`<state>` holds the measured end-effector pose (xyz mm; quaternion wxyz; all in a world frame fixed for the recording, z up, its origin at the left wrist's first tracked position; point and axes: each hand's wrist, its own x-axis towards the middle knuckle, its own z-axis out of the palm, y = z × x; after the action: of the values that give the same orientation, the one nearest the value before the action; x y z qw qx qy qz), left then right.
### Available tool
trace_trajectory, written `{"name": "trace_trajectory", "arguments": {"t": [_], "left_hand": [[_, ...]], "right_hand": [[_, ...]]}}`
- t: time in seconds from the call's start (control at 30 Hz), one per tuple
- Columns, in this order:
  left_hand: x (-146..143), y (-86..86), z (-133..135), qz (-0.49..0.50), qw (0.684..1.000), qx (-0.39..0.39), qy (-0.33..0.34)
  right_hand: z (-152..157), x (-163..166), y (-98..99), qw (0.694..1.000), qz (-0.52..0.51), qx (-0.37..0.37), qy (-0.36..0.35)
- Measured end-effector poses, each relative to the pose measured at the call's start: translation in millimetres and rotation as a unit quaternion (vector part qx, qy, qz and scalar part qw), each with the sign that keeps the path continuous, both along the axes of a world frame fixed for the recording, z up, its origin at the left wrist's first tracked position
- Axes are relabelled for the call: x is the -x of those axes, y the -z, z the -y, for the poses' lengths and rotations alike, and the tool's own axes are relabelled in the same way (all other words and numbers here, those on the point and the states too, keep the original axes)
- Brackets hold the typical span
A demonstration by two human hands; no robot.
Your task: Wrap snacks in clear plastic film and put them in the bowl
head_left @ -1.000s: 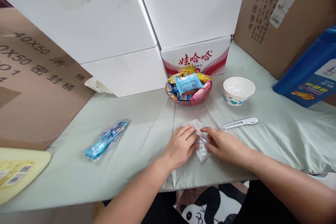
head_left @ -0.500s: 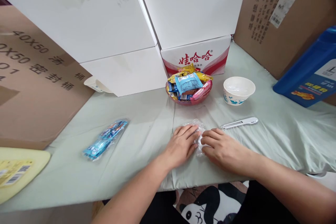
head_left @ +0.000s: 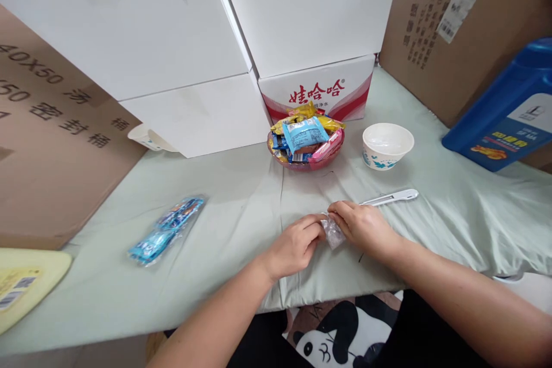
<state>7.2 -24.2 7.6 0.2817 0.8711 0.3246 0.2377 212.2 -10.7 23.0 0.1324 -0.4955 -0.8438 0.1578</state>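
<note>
Between my two hands is a small crumpled piece of clear plastic wrap on the green cloth. My left hand has its fingers curled and closed at the wrap's left side. From the right, my right hand pinches the wrap's upper edge, its fingertips partly hidden. A white utility knife lies just beyond my right hand, its front end close to the knuckles. Straight ahead stands a pink glass bowl heaped with wrapped snacks, a light blue packet on top.
A paper bowl with clear plastic inside stands right of the snacks. Blue snack packets in a clear bag lie at left. A blue bottle leans at right, a yellow container at left. Cartons and white boxes line the back.
The plastic wrap, spread flat under both hands before, is now gathered smaller. My fingers have gone from lying outstretched to curled and pinching. The view has shifted slightly.
</note>
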Motion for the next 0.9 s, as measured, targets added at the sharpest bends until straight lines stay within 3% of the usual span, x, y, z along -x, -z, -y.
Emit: {"name": "trace_trajectory", "arguments": {"t": [0.1, 0.27, 0.53, 0.63, 0.9], "left_hand": [[0, 0.9, 1, 0.005, 1.0, 0.0, -0.013], [1, 2.7, 0, 0.003, 1.0, -0.021, -0.007], [2, 0.2, -3, -0.006, 0.995, -0.086, 0.042], [2, -2.7, -2, -0.037, 0.994, -0.103, 0.022], [1, -2.4, -2, -0.045, 0.99, -0.133, 0.009]], "right_hand": [[-1, -4, -4.9, 0.998, -0.022, 0.064, 0.0], [-7, -22, -15.5, 0.983, -0.06, 0.155, -0.077], [-3, -22, -21.2, 0.989, -0.03, 0.098, -0.109], [-2, -20, -17.2, 0.992, -0.015, 0.092, -0.079], [-3, -6, 0.9, 1.0, 0.011, -0.011, -0.024]]}}
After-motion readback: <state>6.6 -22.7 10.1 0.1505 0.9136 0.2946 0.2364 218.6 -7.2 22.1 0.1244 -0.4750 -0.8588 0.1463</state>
